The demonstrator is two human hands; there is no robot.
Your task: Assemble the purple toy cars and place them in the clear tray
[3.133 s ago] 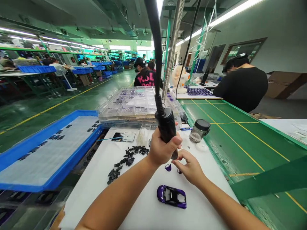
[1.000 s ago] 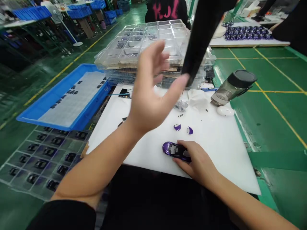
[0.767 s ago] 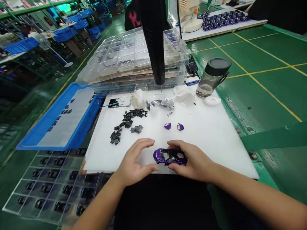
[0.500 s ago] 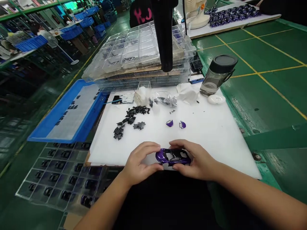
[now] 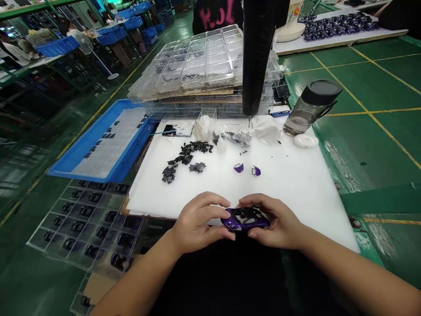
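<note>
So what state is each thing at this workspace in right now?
Left hand: closed on one end of the purple toy car.
Right hand: gripping the other end.
Purple toy car: held at both ends.
Two small purple parts: lying loose, apart.
Black pieces: loosely heaped.
Bottle: lid on.
Blue tray: holding dark pieces.
Clear compartment boxes: stacked.
Black tool: tip down, in neither hand.

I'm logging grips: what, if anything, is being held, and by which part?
A purple car: the left hand holds its rounded left end, the right hand its opposite end.
</note>
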